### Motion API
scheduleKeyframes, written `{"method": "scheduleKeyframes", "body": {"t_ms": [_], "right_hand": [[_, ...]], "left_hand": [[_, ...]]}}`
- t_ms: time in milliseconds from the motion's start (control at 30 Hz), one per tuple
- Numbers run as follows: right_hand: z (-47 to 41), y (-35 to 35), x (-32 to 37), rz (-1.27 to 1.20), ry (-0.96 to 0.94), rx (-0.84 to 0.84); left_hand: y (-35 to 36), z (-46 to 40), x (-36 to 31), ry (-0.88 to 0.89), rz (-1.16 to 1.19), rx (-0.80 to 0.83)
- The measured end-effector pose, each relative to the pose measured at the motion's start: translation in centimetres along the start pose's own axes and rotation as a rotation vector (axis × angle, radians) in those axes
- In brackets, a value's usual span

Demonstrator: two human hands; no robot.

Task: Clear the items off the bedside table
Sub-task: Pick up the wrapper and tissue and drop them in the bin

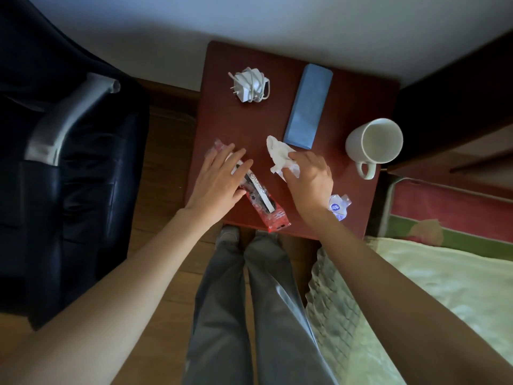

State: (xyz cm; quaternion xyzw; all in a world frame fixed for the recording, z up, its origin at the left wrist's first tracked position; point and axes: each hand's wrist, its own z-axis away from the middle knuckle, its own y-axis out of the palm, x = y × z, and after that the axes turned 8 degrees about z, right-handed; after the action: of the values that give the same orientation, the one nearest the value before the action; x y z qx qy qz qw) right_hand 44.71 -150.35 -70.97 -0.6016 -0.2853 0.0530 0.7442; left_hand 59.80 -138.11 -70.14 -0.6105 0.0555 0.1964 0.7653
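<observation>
The red-brown bedside table point(347, 112) carries several items. My left hand point(219, 180) lies flat with fingers spread on a red and clear plastic wrapper point(266, 207) near the front left edge. My right hand point(311, 179) pinches a crumpled white tissue point(279, 152) at the table's middle. Farther back lie a white charger wrapped in its cable point(251, 84) and a long blue box point(308, 105). A white mug point(373, 141) stands at the right edge. A small clear packet with blue print point(338, 207) sits by my right wrist.
A dark armchair with a grey armrest point(61, 129) stands left of the table. A bed with a pale quilted cover point(416, 295) is at the lower right. My legs in grey trousers point(249, 301) stand on the wooden floor in front of the table.
</observation>
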Motion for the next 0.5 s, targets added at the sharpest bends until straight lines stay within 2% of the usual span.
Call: {"method": "scheduleKeyframes", "body": {"t_ms": [233,400,500], "right_hand": [[1.9,-2.3,-1.7,-0.085,0.043,-0.082],[3.7,-3.0,-2.4,-0.081,0.088,-0.12],[4.7,-3.8,-2.2,-0.078,0.119,-0.132]], "left_hand": [[-0.1,-2.0,-0.1,0.104,-0.057,0.135],[0.7,-2.2,-0.1,0.189,-0.024,0.056],[0.7,-1.6,0.0,0.141,0.002,0.035]]}}
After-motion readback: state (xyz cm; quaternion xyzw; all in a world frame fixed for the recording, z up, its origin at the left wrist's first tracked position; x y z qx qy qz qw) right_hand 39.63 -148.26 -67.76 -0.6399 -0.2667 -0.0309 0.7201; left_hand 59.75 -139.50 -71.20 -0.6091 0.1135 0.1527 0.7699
